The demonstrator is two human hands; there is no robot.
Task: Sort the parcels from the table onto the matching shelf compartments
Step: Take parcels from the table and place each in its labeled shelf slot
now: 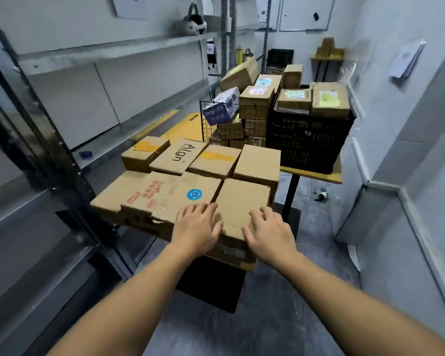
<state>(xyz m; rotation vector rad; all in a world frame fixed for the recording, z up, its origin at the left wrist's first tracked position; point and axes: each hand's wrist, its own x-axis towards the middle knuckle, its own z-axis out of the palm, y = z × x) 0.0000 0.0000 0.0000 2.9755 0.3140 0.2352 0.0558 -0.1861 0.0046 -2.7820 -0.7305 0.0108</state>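
Observation:
Several brown cardboard parcels are packed together on a small table in front of me. Nearest is a plain square parcel [242, 201]. My left hand [197, 227] lies flat on its left edge, fingers spread, overlapping the neighbouring wide parcel [159, 194] with red print and a blue round sticker. My right hand [269, 232] rests flat on the plain parcel's right near corner. Behind stand a parcel printed "Align" [180, 155] and others with yellow tape. The grey metal shelf [108, 52] runs along the left wall, its compartments bare.
A wire basket [211, 111] and a black plastic crate [306, 140] piled with labelled boxes stand on a second table behind. A white headset [193, 21] sits on the upper shelf. The wall is close on the right; open floor lies beneath my arms.

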